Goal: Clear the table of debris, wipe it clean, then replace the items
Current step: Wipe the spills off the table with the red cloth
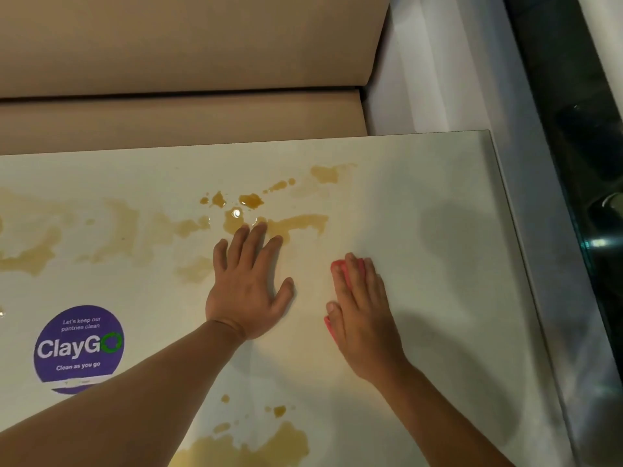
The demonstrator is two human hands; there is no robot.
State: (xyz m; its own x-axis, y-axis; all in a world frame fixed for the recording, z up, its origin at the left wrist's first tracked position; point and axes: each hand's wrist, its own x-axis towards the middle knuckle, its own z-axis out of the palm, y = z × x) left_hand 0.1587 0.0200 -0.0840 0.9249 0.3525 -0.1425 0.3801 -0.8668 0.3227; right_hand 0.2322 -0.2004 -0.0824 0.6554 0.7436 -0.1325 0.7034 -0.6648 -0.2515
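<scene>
A white table (438,197) carries brown liquid spills: puddles (251,200) at the middle back, smears (118,227) to the left, and a large patch (256,449) near the front edge. My left hand (247,281) lies flat on the table, fingers spread, fingertips touching the middle spill. My right hand (359,315) presses flat on a pink cloth (338,266), which shows only at the fingertips and along the thumb side. The stretch of table to the right of that hand looks free of stain.
A round purple "ClayGO" sticker (79,345) sits on the table at the front left. A tan upholstered bench (168,119) runs behind the table. The table's right edge (526,264) borders a white ledge and a dark glass panel (590,146).
</scene>
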